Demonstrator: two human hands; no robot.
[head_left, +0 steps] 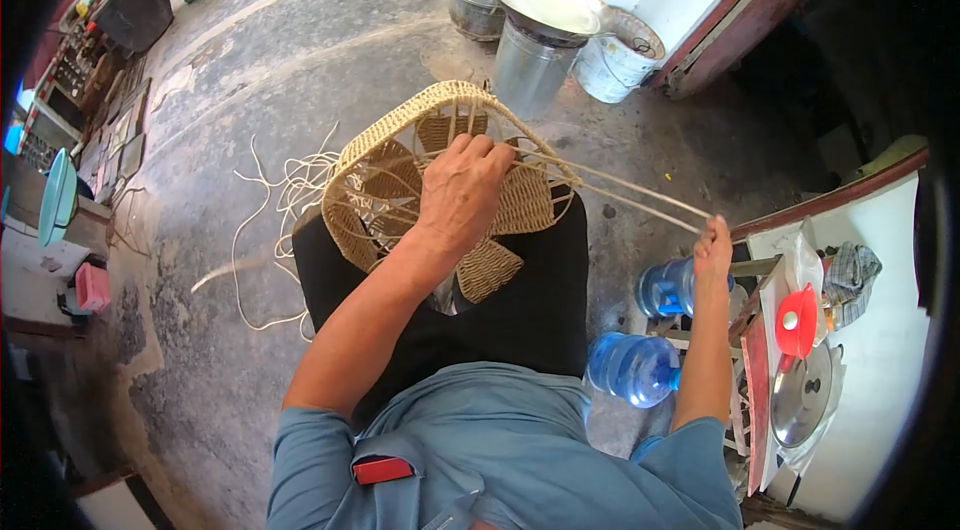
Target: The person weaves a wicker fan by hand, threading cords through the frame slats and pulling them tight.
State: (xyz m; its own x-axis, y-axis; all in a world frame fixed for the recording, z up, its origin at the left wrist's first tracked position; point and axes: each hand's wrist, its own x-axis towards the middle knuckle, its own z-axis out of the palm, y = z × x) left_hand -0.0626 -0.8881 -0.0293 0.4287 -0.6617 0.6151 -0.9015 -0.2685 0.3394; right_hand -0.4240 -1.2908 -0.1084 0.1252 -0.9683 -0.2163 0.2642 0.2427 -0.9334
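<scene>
A half-woven straw-coloured basket [395, 133] with a braided rim and open gaps between its panels rests on my lap, over black cloth. My left hand [462, 185] is closed at its upper middle, fingers curled around its strands; exactly what lies under the fingertips is hidden. From the basket's right side a doubled cord [640, 192] runs taut to my right hand [713, 250], which is closed on it, out to the right. Loose pale cord [265, 190] hangs in tangled loops left of the basket and trails on the floor.
Two blue water jugs [635, 370] lie at the right, near a low stand with a red ladle [796, 322] and a metal lid [803, 395]. Ahead, a wok [548, 5] sits on a metal cylinder beside a pot [474, 0] and a white bucket [620, 55].
</scene>
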